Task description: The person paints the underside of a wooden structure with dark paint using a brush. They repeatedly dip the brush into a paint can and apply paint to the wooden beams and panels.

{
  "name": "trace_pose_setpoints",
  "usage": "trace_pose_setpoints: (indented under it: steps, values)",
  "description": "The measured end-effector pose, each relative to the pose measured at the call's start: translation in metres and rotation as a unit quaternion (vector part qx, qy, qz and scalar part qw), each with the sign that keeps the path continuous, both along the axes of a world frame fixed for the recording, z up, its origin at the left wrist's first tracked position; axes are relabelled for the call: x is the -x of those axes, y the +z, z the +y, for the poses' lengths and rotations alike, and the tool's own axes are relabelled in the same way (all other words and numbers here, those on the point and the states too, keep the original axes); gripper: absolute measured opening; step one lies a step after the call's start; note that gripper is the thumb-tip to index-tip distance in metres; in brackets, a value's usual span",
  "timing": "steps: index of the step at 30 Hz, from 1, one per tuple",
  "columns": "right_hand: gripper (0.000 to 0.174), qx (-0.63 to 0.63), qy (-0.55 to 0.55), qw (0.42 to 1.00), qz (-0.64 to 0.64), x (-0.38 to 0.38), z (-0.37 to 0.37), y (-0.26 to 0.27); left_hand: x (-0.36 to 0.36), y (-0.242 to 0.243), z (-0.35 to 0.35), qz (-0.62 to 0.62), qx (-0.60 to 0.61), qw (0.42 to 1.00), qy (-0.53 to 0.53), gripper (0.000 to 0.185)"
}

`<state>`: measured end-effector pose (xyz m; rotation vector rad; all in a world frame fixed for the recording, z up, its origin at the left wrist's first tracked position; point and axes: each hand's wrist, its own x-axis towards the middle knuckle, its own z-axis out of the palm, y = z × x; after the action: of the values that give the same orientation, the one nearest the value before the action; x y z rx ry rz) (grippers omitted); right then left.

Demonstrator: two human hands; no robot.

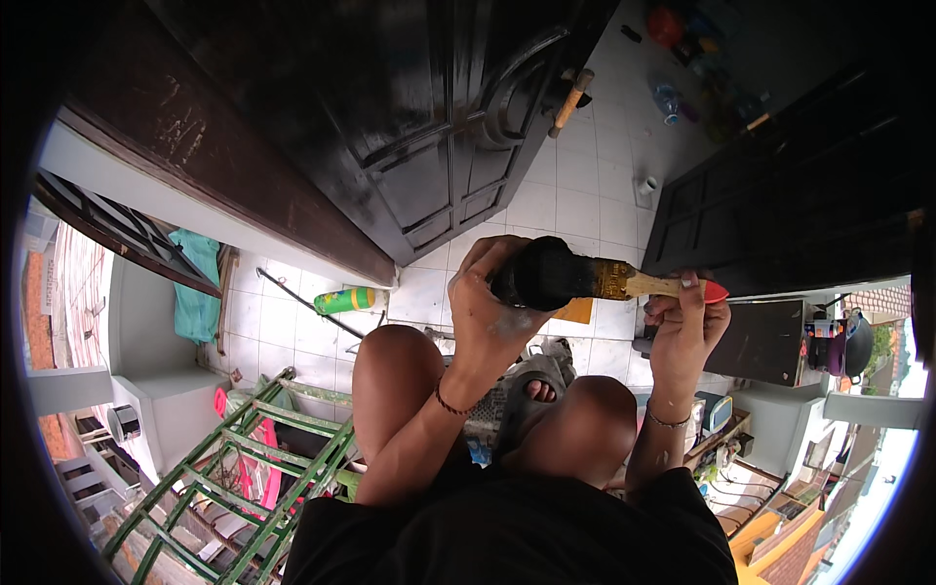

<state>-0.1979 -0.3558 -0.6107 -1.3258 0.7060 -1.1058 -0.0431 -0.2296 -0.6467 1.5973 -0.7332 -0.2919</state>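
Note:
My left hand is closed around a small black container, whose form is partly hidden by the hand. The bristles of a flat paintbrush are coated black and lie at the container's mouth; how deep they reach cannot be told. My right hand grips the brush by its wooden handle with a red end. Beyond my hands stands a glossy black panelled door leaf with a wooden pull handle. A second dark door leaf is at the right.
A green metal ladder leans at the lower left. On the white tiled floor lie a green and yellow bottle and a thin dark rod. An orange-yellow flat piece lies beneath my hands. A dark cabinet stands at the right.

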Motion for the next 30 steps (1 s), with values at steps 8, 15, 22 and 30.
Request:
trace_pose_setpoints:
  steps: [8,15,22,30]
  values:
    - [0.025,0.098,-0.051,0.993,0.044,0.011,-0.016,0.021,-0.002,0.013,0.005,0.001,-0.012,1.000,0.018,0.046]
    - [0.027,0.179,-0.002,0.984,-0.009,0.016,-0.017,0.031,-0.003,0.007,0.002,-0.012,0.000,0.999,0.033,0.045]
    - [0.021,0.173,0.086,0.978,0.084,0.013,-0.009,0.036,-0.004,0.007,0.004,-0.015,0.018,0.999,0.031,0.047]
    - [0.016,0.262,0.095,0.960,-0.038,0.030,-0.023,0.039,-0.004,0.011,0.004,-0.018,-0.019,0.999,0.022,0.047]
